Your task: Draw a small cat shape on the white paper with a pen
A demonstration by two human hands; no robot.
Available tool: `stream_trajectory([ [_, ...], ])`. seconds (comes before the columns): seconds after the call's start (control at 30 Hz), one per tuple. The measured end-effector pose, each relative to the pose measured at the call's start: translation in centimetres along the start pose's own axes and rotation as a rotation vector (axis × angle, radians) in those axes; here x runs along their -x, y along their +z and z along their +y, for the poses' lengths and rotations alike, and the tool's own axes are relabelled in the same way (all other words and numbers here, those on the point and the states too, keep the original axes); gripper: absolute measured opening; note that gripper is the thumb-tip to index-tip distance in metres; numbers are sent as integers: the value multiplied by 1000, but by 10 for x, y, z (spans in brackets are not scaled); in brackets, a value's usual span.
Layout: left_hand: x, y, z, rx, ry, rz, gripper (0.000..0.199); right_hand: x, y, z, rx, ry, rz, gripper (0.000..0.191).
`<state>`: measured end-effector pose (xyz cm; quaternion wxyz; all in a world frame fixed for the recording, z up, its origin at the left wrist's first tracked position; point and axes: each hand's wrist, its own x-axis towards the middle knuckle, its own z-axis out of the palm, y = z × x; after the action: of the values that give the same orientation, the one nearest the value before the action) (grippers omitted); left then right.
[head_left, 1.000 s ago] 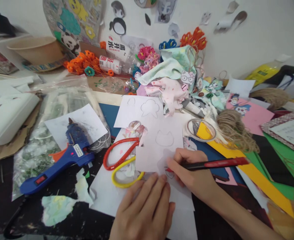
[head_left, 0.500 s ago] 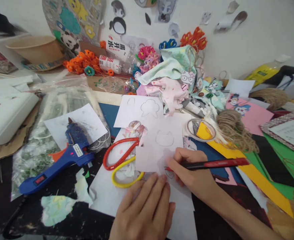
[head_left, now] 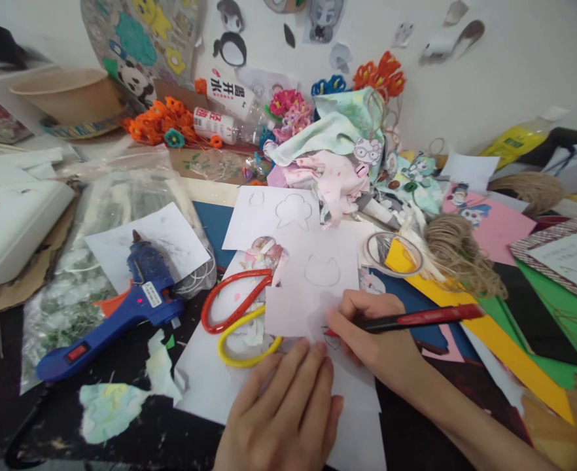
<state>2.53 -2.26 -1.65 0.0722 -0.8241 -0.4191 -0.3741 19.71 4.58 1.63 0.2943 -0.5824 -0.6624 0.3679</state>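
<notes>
My right hand (head_left: 374, 327) grips a red and black pen (head_left: 423, 318), its tip down on white paper (head_left: 288, 314). A small patch of red shows under the fingers, where part of a drawing lies. My left hand (head_left: 286, 402) rests flat on the lower part of the paper, fingers stretched out and close together. Above the hands, the paper bears a pencil outline of a cat-eared head (head_left: 322, 270). Further up, a cloud-like outline (head_left: 293, 211) is drawn. Left of the paper lie scissors with one red handle (head_left: 237, 301) and one yellow handle (head_left: 249, 337); their blades are hidden.
On the left a blue glue gun (head_left: 136, 307) lies across a plastic bag (head_left: 67, 320). A tape roll (head_left: 395, 254), twine (head_left: 462, 252), yellow card strip (head_left: 519, 353) and black phone (head_left: 538, 314) crowd the right. Fabric scraps (head_left: 335, 176) are heaped at the back.
The back end of the pen has tilted slightly up and shifted left. More red shows under the right fingers. My left hand stays in place.
</notes>
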Motion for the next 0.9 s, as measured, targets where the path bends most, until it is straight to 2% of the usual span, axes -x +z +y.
stream_trajectory([
  [0.53,1,1,0,-3,1,5,24,-2,-1,0,-2,-3,-16,35],
  [0.9,-1,2,0,-8,7,8,24,-2,2,0,-80,51,8,37],
])
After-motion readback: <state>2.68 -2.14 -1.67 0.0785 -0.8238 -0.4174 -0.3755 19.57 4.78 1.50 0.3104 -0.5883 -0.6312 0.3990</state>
